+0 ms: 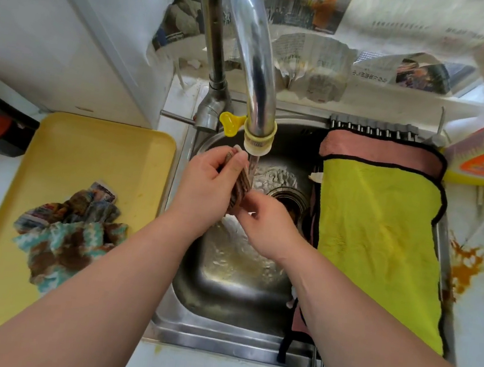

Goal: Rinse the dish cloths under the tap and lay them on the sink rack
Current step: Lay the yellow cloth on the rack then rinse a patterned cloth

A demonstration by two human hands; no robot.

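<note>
left hand (204, 185): over the middle of the sink (222, 289), thumb and curled fingers pinching the top end of the striped cloth (238, 189), right under the spout.
right hand (266, 225): at 5 o'clock of the left, fingers curled round the cloth's lower end.
striped cloth: bunched into a brown roll, held between both hands above the basin.
tap (257, 64): water running. the stream seems to strike the cloth's 3 o'clock edge, though blur makes it hard to tell.
sink rack (373, 129): at 3 o'clock of the basin. a yellow cloth (378, 244) lies flat across it, a pink cloth (380, 150) at its 12 o'clock end.
yellow tray (87, 150): at 9 o'clock of the sink, with a heap of crocheted cloths (69, 230) on its 6 o'clock half.
</note>
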